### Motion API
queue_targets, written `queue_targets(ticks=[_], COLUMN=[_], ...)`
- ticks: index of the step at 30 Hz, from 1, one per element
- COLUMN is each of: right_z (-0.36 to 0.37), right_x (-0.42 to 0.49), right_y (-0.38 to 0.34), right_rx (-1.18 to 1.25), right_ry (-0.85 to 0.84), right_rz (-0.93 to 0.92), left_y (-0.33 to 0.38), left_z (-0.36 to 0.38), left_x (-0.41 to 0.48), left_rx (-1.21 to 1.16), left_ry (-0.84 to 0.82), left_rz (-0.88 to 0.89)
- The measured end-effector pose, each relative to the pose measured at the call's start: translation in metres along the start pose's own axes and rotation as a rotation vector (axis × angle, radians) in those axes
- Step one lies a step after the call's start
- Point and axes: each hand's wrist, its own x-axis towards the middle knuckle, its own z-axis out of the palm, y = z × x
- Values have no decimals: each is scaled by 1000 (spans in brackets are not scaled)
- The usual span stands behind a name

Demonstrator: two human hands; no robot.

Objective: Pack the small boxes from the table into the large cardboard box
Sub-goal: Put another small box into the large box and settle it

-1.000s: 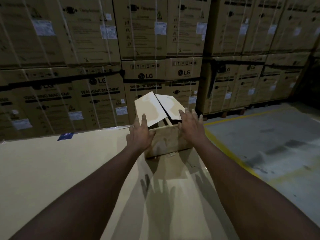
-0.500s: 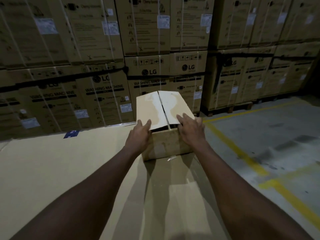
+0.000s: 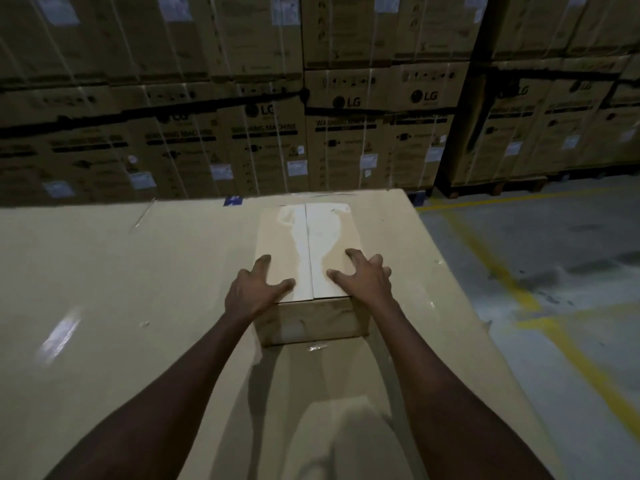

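A brown cardboard box [image 3: 313,320] stands on the cardboard-covered table [image 3: 104,271], near its right side. Its two top flaps lie flat and meet along a centre seam, with a pale stain across them. My left hand [image 3: 258,289] presses on the left flap near the front edge, fingers spread. My right hand [image 3: 363,277] presses on the right flap, fingers spread and slightly arched. No small boxes are visible; the closed flaps hide the inside of the box.
A wall of stacked strapped washing-machine cartons [image 3: 270,140] rises right behind the table. More cartons on a pallet [image 3: 498,187] stand at the back right. Grey floor with yellow lines [image 3: 519,296] runs along the table's right edge.
The two raised flaps have been folded down flat and closed. Both hands moved from the box's front rim onto the flap tops. The view has tilted downward.
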Motion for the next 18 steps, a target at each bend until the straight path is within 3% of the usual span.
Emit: queue_targets(ticks=[8, 18], right_z=[66, 98], right_x=[-173, -338], right_y=[-91, -246], right_rx=[-42, -11], right_ry=[-36, 301], right_rz=[-7, -153], left_y=[-111, -211], left_z=[-62, -229], left_x=[-155, -265], left_rx=[-76, -32], left_ry=[17, 249], left_rz=[-78, 147])
